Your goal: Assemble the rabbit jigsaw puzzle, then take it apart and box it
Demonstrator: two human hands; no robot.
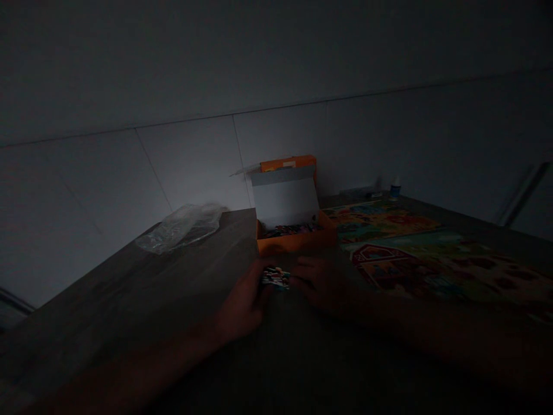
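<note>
Just in front of the orange box, my left hand (246, 302) is closed around the left side of a small stack of puzzle pieces (276, 278), patterned in white, dark and green. My right hand (322, 285) is at the stack's right edge, its fingers bent together on it. Dim light hides the exact finger contact. Behind both hands the open box (298, 242) has its white-lined lid raised, and more loose pieces (289, 230) lie inside.
Crumpled clear plastic (184, 227) lies on the grey table (129, 305) at the left. To the right are colourful farm-picture sheets (415, 259). A small bottle (394, 189) stands at the far right edge. Another orange box (310, 163) stands behind the lid, near the wall.
</note>
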